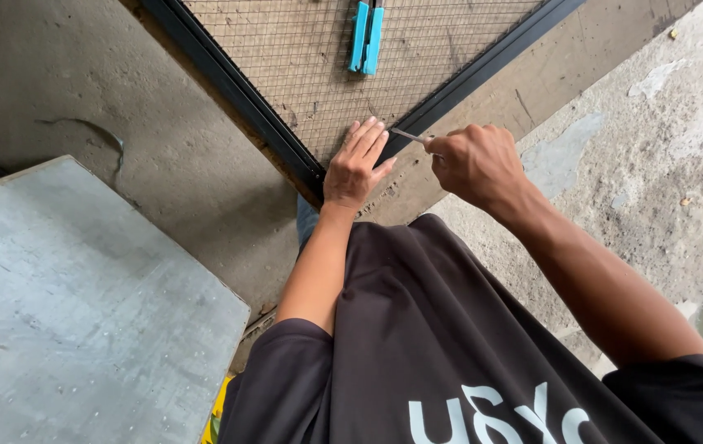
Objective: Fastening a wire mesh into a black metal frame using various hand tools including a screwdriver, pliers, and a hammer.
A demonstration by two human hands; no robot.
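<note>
A dark metal frame [228, 82] with wire mesh [302, 57] stretched across it lies on the concrete floor, one corner pointing toward me. My left hand [357, 167] lies flat, fingers together, on the mesh just inside that corner. My right hand [476, 163] is closed around a thin metal blade [409, 135], whose tip rests at the right rail of the frame [483, 66] beside my left fingertips. A blue plastic tool [366, 37] lies on the mesh farther away.
A grey metal-topped table [80, 312] stands at the lower left. Rough concrete floor [639, 140] with pale patches spreads to the right. My dark shirt [433, 345] fills the lower middle.
</note>
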